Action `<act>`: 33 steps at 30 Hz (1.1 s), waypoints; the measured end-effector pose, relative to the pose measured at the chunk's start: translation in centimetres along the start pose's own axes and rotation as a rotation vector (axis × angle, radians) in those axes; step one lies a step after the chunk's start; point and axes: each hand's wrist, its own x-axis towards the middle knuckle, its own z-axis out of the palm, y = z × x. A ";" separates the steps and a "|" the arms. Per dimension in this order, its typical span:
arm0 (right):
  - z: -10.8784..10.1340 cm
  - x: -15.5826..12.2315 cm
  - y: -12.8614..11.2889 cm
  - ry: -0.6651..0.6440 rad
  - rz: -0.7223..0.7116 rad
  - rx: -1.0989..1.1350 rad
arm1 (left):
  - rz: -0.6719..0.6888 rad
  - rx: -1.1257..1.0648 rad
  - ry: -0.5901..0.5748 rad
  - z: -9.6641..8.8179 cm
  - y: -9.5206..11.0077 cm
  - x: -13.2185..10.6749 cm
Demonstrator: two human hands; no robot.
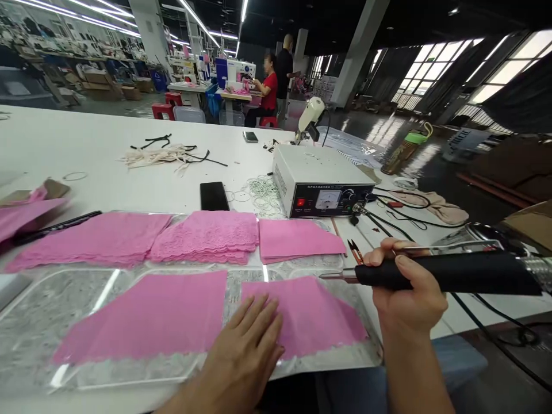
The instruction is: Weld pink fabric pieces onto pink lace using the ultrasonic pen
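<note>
My left hand (245, 351) lies flat with fingers stretched out on the left edge of a pink fabric piece (310, 313). To its left, another pink fabric piece (159, 316) rests on the same clear-covered grey mat (30, 339). My right hand (409, 287) is wrapped round the black handle of an ultrasonic handheld tool (452, 273). Its thin metal tip points left, just above the upper right part of the right-hand piece; I cannot tell whether it touches. Behind lie stacks of pink lace fabric (207, 236) and plain pink fabric (297, 238).
A grey control box (323, 167) with a dial and lit red switch stands behind, cables trailing right. Thread snips (356, 252), a black phone (214, 196), tangled thread (263, 192) and a bottle (405, 150) are on the table. Two people are in the background near sewing machines.
</note>
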 end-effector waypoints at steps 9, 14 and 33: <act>-2.1 -0.1 0.9 0.139 -0.077 0.077 | -0.035 -0.079 -0.257 2.5 2.3 3.3; -2.4 -0.4 1.1 0.083 -0.101 0.081 | -0.044 -0.073 -0.284 2.7 2.7 3.7; -4.1 -0.5 -0.5 0.049 -0.134 0.073 | 0.000 -0.017 -0.244 3.5 2.3 3.5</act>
